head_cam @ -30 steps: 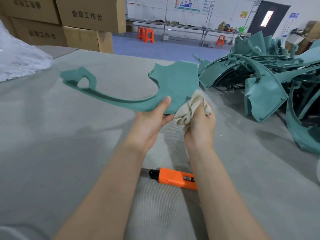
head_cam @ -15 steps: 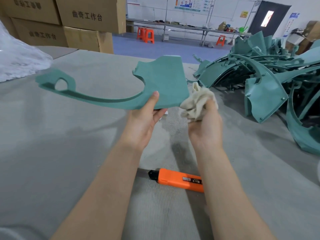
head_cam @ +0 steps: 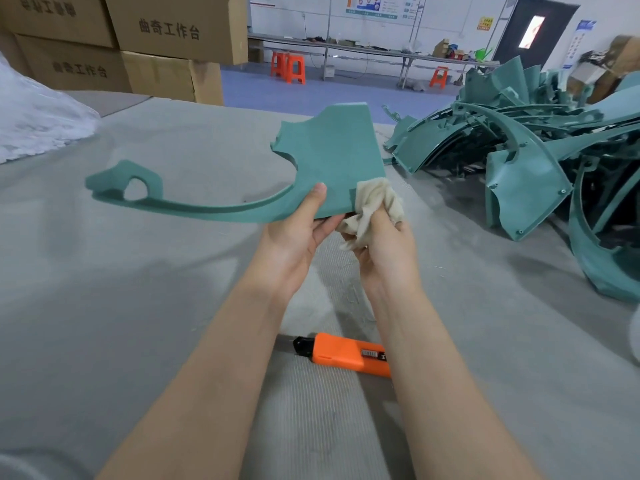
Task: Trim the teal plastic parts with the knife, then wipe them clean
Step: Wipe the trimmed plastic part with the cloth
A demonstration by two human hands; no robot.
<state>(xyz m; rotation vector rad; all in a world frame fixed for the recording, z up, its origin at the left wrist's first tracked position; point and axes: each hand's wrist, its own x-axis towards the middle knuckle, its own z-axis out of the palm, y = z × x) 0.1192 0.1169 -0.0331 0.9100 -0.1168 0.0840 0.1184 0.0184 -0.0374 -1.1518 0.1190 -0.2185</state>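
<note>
1. The left hand (head_cam: 294,233) holds the teal part (head_cam: 332,150) by its near edge. The thumb lies on the upper face and the other fingers are curled below it. The part is raised above the table (head_cam: 138,306), with its thin arm reaching to the left.
2. The right hand (head_cam: 384,251) is closed around a crumpled beige cloth (head_cam: 375,199), which touches the near right corner of the part.
3. The orange knife (head_cam: 349,353) lies on the table near the person, between the forearms, and no hand holds it. So I judge that trimming of this part is finished and the wiping is now in progress.
4. At the far right there is a pile of teal parts (head_cam: 519,161). I cannot tell which of them are already trimmed or wiped, so probably much work is left.
</note>
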